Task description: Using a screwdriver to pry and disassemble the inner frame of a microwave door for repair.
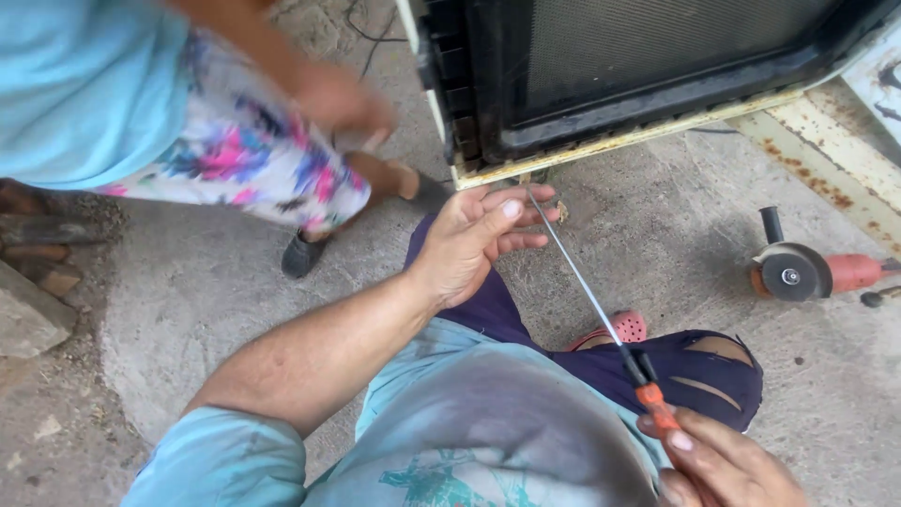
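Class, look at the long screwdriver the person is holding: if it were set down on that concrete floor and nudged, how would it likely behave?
The screwdriver would probably stay stiff: its thin metal shaft runs straight from the right hand up to the left hand. Its round shaft suggests it could roll, though the rough concrete floor would likely stop it soon. It looks light for its length.

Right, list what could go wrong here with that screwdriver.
The left hand steadies the shaft close to the tip of the screwdriver, so a slip could jab its fingers. The tip works at the rusted lower edge of the metal cabinet, which could cut. Another person's foot stands close by.
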